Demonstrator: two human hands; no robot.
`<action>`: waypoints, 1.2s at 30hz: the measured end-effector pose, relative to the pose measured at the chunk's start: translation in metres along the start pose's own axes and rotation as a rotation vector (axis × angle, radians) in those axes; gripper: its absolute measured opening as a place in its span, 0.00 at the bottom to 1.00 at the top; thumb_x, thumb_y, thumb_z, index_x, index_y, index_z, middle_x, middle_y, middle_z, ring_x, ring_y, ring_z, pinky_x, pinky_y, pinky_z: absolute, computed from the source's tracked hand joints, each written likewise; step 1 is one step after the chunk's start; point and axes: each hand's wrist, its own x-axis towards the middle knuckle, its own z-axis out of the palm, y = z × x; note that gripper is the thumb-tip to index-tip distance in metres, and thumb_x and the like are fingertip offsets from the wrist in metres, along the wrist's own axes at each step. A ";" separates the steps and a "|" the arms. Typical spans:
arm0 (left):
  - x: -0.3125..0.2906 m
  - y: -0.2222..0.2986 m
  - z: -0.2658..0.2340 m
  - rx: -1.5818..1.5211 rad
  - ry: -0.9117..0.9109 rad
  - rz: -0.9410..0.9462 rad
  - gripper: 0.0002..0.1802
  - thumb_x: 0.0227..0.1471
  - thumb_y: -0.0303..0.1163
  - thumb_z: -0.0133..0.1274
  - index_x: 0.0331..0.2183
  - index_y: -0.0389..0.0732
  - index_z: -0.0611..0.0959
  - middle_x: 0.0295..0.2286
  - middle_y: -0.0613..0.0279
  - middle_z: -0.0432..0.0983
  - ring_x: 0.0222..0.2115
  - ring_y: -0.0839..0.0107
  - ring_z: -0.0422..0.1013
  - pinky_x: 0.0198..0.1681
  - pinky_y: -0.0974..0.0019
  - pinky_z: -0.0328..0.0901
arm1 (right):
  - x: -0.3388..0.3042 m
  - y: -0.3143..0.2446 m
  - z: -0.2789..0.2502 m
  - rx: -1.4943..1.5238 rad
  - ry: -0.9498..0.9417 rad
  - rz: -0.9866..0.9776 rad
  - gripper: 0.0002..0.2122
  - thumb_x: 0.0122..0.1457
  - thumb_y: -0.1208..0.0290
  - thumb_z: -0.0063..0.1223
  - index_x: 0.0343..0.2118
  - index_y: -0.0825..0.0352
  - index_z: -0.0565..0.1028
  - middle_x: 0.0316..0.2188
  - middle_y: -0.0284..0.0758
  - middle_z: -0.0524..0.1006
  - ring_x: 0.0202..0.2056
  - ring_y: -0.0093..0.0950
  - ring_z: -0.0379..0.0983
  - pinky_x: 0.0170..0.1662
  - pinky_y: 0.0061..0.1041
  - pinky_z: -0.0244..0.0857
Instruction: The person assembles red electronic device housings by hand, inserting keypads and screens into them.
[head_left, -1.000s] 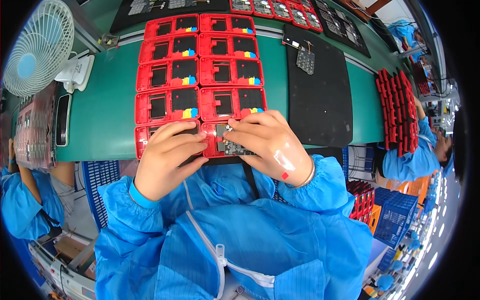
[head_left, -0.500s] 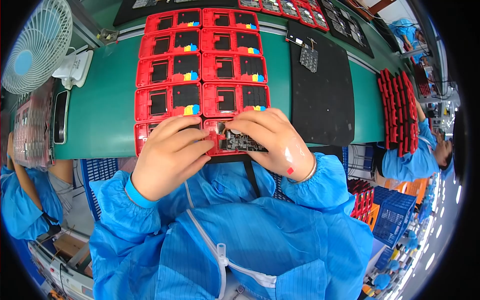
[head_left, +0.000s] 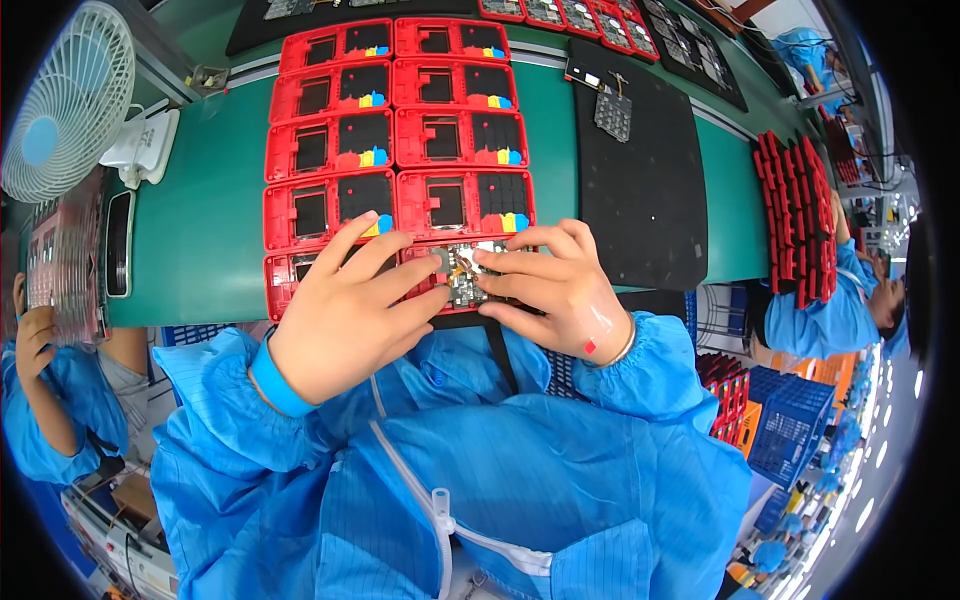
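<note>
A circuit board (head_left: 463,272) lies in the near right red plastic shell (head_left: 436,247), with small wires or parts at its middle. My left hand (head_left: 350,315) is open, fingers spread, its fingertips touching the board's left part and the shell. My right hand (head_left: 565,290) is closed over the board's right part, fingertips on its face and thumb toward its near edge. My fingers hide much of the board. To the left, another red shell (head_left: 280,290) is partly covered by my left hand.
Rows of red shells (head_left: 330,145) with dark windows lie on the green table (head_left: 200,230). On the right is a black mat (head_left: 640,210) bearing a loose circuit board (head_left: 613,115). A white fan (head_left: 70,100) and a phone (head_left: 119,243) are at left; stacked red shells (head_left: 797,220) stand far right.
The circuit board has gone from tilted under my right hand to lying in the shell. My left fingers have spread and moved right onto it. The rows of shells shifted slightly left in view.
</note>
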 end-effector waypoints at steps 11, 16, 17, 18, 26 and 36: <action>-0.007 0.003 0.003 -0.011 0.125 0.152 0.11 0.38 0.30 0.62 0.31 0.48 0.84 0.41 0.65 0.76 0.51 0.64 0.67 0.60 0.46 0.55 | 0.007 0.003 -0.009 0.076 0.011 -0.083 0.22 0.37 0.64 0.72 0.39 0.58 0.80 0.47 0.36 0.75 0.47 0.37 0.71 0.53 0.39 0.57; 0.000 0.025 -0.049 -0.114 0.132 -0.005 0.18 0.33 0.38 0.68 0.33 0.49 0.86 0.47 0.58 0.75 0.57 0.49 0.61 0.60 0.39 0.49 | 0.011 -0.007 -0.020 0.145 0.097 -0.190 0.22 0.36 0.65 0.72 0.38 0.62 0.80 0.44 0.40 0.76 0.44 0.38 0.74 0.46 0.38 0.66; 0.005 0.029 -0.056 -0.184 0.183 -0.029 0.23 0.34 0.39 0.68 0.37 0.45 0.85 0.48 0.53 0.74 0.54 0.49 0.63 0.58 0.44 0.54 | 0.019 -0.016 -0.025 0.078 0.105 -0.205 0.20 0.38 0.68 0.70 0.38 0.64 0.79 0.40 0.40 0.77 0.40 0.39 0.74 0.41 0.36 0.70; 0.013 0.033 -0.058 -0.252 0.240 -0.029 0.25 0.35 0.38 0.67 0.39 0.42 0.84 0.48 0.52 0.74 0.52 0.49 0.65 0.56 0.48 0.56 | 0.026 -0.023 -0.025 0.031 0.087 -0.215 0.19 0.36 0.67 0.69 0.35 0.64 0.79 0.38 0.39 0.75 0.39 0.38 0.73 0.41 0.36 0.69; 0.052 0.047 -0.060 -0.377 0.309 -0.046 0.18 0.32 0.18 0.64 0.33 0.38 0.84 0.35 0.58 0.76 0.34 0.62 0.74 0.37 0.64 0.69 | 0.057 -0.028 -0.009 -0.005 0.101 -0.283 0.05 0.44 0.70 0.55 0.24 0.61 0.78 0.32 0.35 0.75 0.41 0.36 0.72 0.37 0.34 0.68; 0.034 0.034 -0.056 -0.913 0.617 -0.229 0.10 0.42 0.14 0.61 0.32 0.31 0.83 0.29 0.55 0.79 0.30 0.73 0.75 0.34 0.73 0.70 | 0.034 -0.028 -0.005 1.213 0.438 0.432 0.14 0.55 0.66 0.61 0.37 0.73 0.79 0.37 0.41 0.80 0.37 0.26 0.77 0.38 0.25 0.72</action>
